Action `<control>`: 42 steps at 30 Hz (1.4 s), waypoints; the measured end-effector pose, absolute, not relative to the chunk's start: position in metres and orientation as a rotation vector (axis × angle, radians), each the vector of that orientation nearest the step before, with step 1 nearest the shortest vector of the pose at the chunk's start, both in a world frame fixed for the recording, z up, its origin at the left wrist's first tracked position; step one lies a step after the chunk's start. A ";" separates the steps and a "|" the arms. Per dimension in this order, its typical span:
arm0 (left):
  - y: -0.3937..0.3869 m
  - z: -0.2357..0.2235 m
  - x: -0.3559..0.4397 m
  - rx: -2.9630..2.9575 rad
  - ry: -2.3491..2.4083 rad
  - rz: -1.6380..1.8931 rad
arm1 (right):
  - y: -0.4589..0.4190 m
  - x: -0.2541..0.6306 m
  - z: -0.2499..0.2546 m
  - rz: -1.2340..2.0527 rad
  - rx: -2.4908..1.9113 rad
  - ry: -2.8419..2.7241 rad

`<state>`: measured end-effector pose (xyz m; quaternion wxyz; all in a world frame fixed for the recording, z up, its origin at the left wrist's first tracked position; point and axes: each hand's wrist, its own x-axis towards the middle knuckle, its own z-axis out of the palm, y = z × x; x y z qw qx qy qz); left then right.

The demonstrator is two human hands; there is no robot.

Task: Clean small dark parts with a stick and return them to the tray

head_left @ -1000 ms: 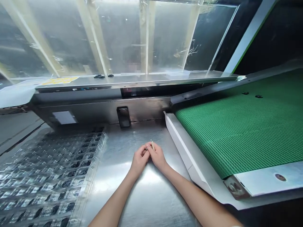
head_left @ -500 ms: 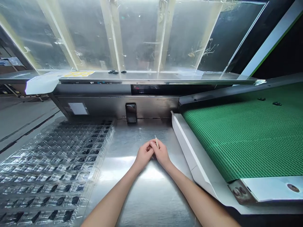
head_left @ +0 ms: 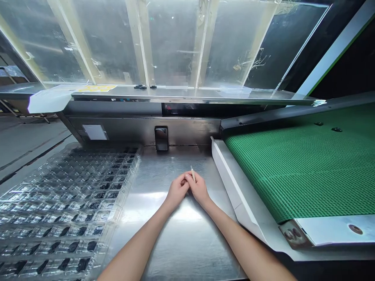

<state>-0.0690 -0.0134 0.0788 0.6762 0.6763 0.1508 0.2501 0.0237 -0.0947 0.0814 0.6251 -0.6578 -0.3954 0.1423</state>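
Our two hands meet over a steel table, a thin stick pinched in the right.

At the far left we see a clear plastic tray [head_left: 43,203], moulded into a grid of small glossy pockets, many holding dark round parts. Beside it runs the brushed, reflective table [head_left: 181,249]. Our left hand [head_left: 175,192] rests on it with fingers curled in, fingertips touching the right hand; whether it grips anything we cannot tell. Our right hand [head_left: 199,189] is closed on a pale, slender stick [head_left: 192,173] that juts up past the knuckles, pointing away from us. Right of the hands lies a white angled rim [head_left: 231,187], then a green belt [head_left: 299,171] with a ribbed, mesh-like weave, carrying two small dark pieces near its far edge.
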 end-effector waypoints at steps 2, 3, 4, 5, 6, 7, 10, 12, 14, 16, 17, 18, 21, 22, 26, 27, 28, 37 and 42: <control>-0.013 0.079 -0.069 1.515 0.339 0.559 | -0.094 0.024 0.080 0.325 -1.516 -0.907; -0.013 0.079 -0.069 1.515 0.337 0.557 | -0.094 0.024 0.080 0.325 -1.520 -0.903; -0.013 0.079 -0.069 1.517 0.335 0.554 | -0.094 0.025 0.079 0.327 -1.523 -0.899; -0.013 0.079 -0.069 1.520 0.333 0.553 | -0.094 0.025 0.078 0.330 -1.525 -0.897; -0.013 0.079 -0.069 1.525 0.332 0.551 | -0.094 0.025 0.078 0.332 -1.525 -0.896; -0.013 0.079 -0.070 1.531 0.332 0.550 | -0.094 0.025 0.077 0.335 -1.524 -0.896; -0.013 0.079 -0.070 1.541 0.329 0.548 | -0.094 0.026 0.078 0.339 -1.525 -0.899; -0.013 0.078 -0.071 1.535 0.329 0.542 | -0.094 0.025 0.079 0.338 -1.535 -0.895; -0.013 0.077 -0.071 1.531 0.336 0.532 | -0.095 0.025 0.080 0.337 -1.542 -0.892; -0.013 0.076 -0.071 1.538 0.345 0.530 | -0.095 0.025 0.080 0.337 -1.540 -0.892; -0.013 0.076 -0.071 1.545 0.345 0.532 | -0.095 0.025 0.080 0.339 -1.538 -0.893; -0.013 0.076 -0.071 1.552 0.343 0.534 | -0.095 0.025 0.080 0.341 -1.537 -0.894; -0.012 0.076 -0.071 1.559 0.340 0.537 | -0.095 0.025 0.079 0.338 -1.538 -0.896; -0.012 0.076 -0.071 1.560 0.343 0.536 | -0.095 0.025 0.078 0.338 -1.535 -0.898; -0.013 0.077 -0.072 1.562 0.353 0.534 | -0.094 0.026 0.077 0.345 -1.521 -0.905; -0.013 0.077 -0.071 1.563 0.355 0.535 | -0.094 0.026 0.077 0.347 -1.520 -0.904; -0.013 0.076 -0.071 1.566 0.358 0.535 | -0.094 0.026 0.076 0.350 -1.521 -0.903; -0.012 0.076 -0.071 1.573 0.364 0.533 | -0.095 0.026 0.079 0.346 -1.528 -0.903; -0.012 0.073 -0.070 1.574 0.358 0.539 | -0.095 0.026 0.080 0.337 -1.559 -0.911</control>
